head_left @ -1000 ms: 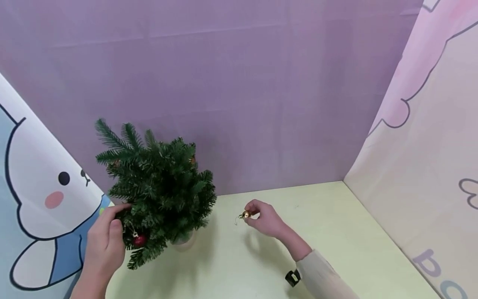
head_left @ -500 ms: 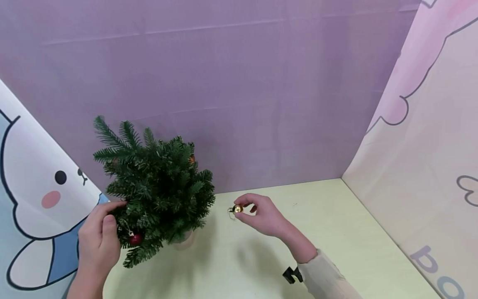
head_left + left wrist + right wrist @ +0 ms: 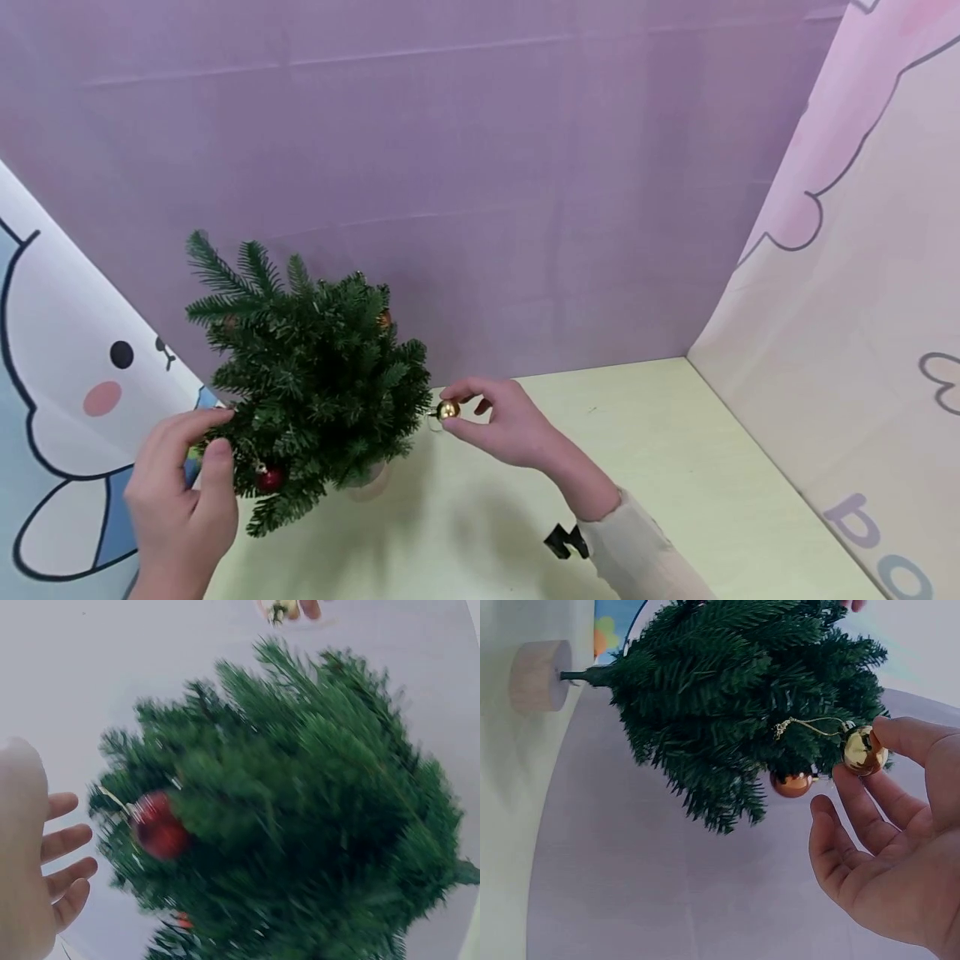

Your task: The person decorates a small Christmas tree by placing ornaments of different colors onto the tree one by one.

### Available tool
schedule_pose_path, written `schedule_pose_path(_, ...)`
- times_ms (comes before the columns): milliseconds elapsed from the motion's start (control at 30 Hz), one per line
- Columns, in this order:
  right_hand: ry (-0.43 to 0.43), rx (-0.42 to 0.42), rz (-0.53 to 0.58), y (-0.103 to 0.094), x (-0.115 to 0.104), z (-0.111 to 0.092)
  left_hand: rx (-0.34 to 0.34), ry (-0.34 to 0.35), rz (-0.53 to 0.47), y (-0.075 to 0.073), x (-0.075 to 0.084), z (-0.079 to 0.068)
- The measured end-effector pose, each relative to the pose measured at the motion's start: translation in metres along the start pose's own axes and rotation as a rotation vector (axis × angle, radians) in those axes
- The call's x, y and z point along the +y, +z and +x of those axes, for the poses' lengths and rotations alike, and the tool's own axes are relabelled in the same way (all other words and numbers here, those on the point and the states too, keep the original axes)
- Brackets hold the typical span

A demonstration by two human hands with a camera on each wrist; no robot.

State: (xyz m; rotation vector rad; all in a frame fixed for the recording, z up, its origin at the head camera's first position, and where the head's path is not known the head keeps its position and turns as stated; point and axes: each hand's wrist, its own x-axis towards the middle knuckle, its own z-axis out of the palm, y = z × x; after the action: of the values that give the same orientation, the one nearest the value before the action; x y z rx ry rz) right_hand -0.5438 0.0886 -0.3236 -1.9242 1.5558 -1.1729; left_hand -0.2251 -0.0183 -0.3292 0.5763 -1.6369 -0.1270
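Note:
A small artificial Christmas tree [image 3: 322, 383] stands on the table at the left, on a round wooden base [image 3: 541, 676]. My right hand [image 3: 504, 423] pinches a shiny gold bauble [image 3: 864, 750] between thumb and fingers, just right of the branches. A gold cord loop [image 3: 810, 727] trails from its cap towards the tree. My left hand [image 3: 183, 492] is at the tree's left side, fingers loosely bent and holding nothing; in the left wrist view they sit slightly apart from the needles. Near it hangs a red bauble [image 3: 159, 826]. A copper-orange bauble [image 3: 791, 783] hangs on the tree's far right.
The pale table [image 3: 637, 450] meets a purple cloth backdrop [image 3: 510, 208] behind the tree. Printed side panels stand left and right, the left panel [image 3: 67, 400] close to my left hand. A black clip-like piece [image 3: 566, 542] sits at my right sleeve.
My right hand has moved left with the gold bauble, up to the tree's right edge. My left hand has drawn back leftward from the branches, its thumb and fingers spreading apart.

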Motion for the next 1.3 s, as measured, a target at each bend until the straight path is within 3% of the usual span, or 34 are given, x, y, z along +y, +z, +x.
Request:
schedule_pose_path(200, -0.032, -0.03, 0.014, 0.0, -0.012, 0.01, -0.01, 0.044, 0.012, 0.002, 0.024, 0.002)
schedule_pose_path(500, -0.102, -0.058, -0.004, 0.001, -0.027, 0.023, -0.14, 0.089, 0.01, 0.013, 0.043, -0.003)
schedule_pose_path(633, -0.121, -0.068, -0.001, 0.004, -0.032, 0.028, -0.161, 0.113, 0.044, 0.02, 0.048, -0.007)
schedule_pose_path(967, -0.144, -0.074, 0.006, 0.009, -0.046, 0.039, -0.163, 0.169, 0.2, 0.039, 0.054, -0.016)
schedule_pose_path(1300, -0.146, -0.083, 0.04, 0.015, -0.052, 0.042, -0.054, 0.192, 0.267, 0.064, 0.057, -0.017)
